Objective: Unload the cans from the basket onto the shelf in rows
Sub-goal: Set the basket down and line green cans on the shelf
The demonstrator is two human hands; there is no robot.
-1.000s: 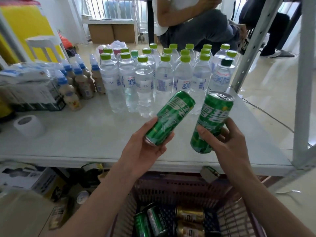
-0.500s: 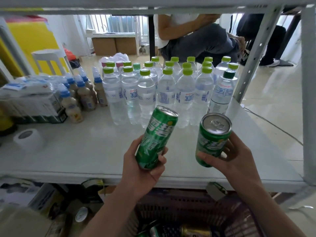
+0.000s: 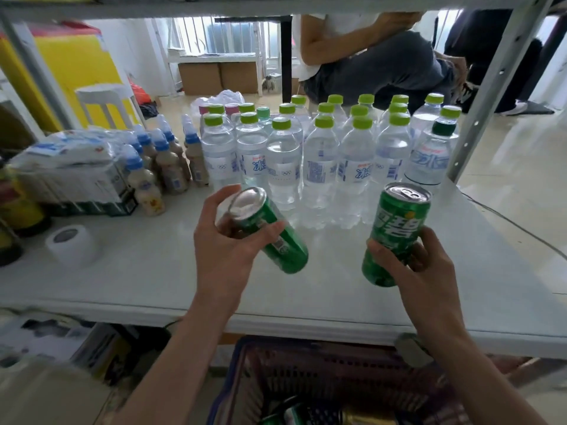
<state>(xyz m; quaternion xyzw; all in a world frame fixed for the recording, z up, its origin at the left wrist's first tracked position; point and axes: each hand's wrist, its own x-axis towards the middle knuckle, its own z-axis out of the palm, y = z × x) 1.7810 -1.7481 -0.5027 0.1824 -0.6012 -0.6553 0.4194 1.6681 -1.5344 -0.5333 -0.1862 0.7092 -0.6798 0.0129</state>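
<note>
Okay, head view only. Left hand (image 3: 225,240) was wrapped around a green can (image 3: 270,231), fingers (image 3: 214,199) curled over the silver end, thumb across the body; the can was tilted hard, silver end pointing up-left toward the camera, held above the white shelf (image 3: 122,271). Right hand (image 3: 411,271) gripped a second green can (image 3: 395,231) near its lower half, close to upright with the pull-tab top leaning slightly away, also held over the shelf and not set down. Both cans were just in front of the group of green-capped water bottles (image 3: 319,161) at the back of the shelf. Small blue-capped milky bottles (image 3: 147,185) and a shrink-wrapped pack (image 3: 67,167) stood to the left, a white tape roll (image 3: 72,245) nearer the front edge. Below the shelf edge sat the dark purple basket (image 3: 306,372), with more cans (image 3: 322,417) partly visible at the bottom, blurred. A seated person (image 3: 368,62) was behind the shelf.
</note>
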